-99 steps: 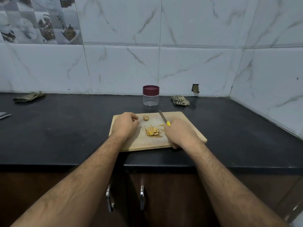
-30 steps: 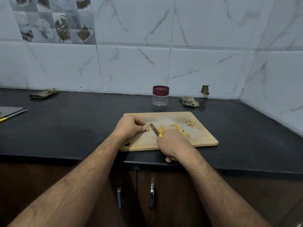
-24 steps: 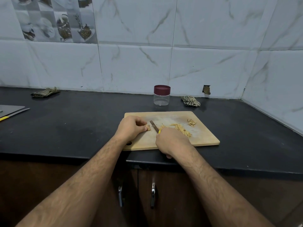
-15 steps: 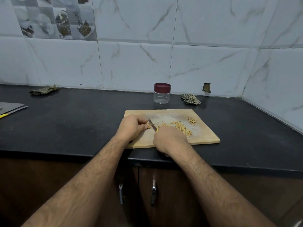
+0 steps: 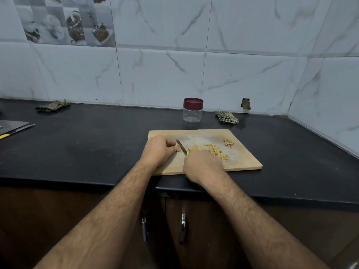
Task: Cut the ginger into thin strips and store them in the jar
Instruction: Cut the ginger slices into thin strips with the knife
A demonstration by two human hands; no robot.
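The left hand pinches a small piece of ginger and holds it down on the cutting board, likely so it does not slide. The right hand grips the yellow handle of the knife. The blade points to about 11 o'clock and sits just beside the ginger piece, on its 3 o'clock side, ready for the next cut.

A pile of thin strips lies on the board at 3 o'clock from the knife, just beside the right hand. A few small bits lie farther out, at about 2 o'clock.

The jar stands on the black bench at 12 o'clock, past the board. Its dark red lid is on and it looks empty, so I think filling it comes later.
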